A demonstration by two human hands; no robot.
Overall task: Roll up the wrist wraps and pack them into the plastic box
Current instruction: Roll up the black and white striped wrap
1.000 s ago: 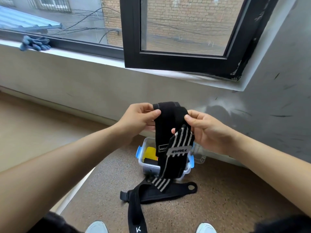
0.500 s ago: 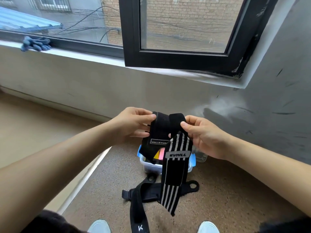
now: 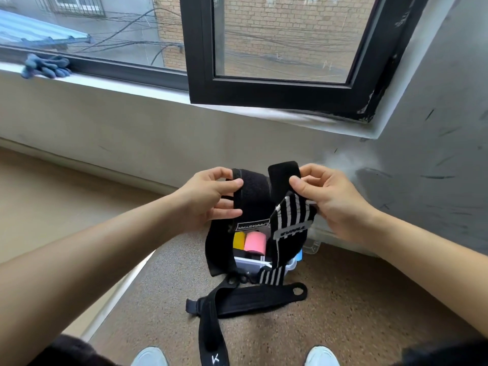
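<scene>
Black wrist wrap (image 3: 253, 196) hangs between both raised hands: left hand (image 3: 208, 199) pinches one edge, right hand (image 3: 330, 199) pinches the striped end, above the plastic box (image 3: 253, 264).

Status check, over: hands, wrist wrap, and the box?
Left hand and right hand both pinching the striped wrist wrap, unrolled, held above the plastic box. Second wrap lying loose on floor. Box open, pink roll inside.
</scene>
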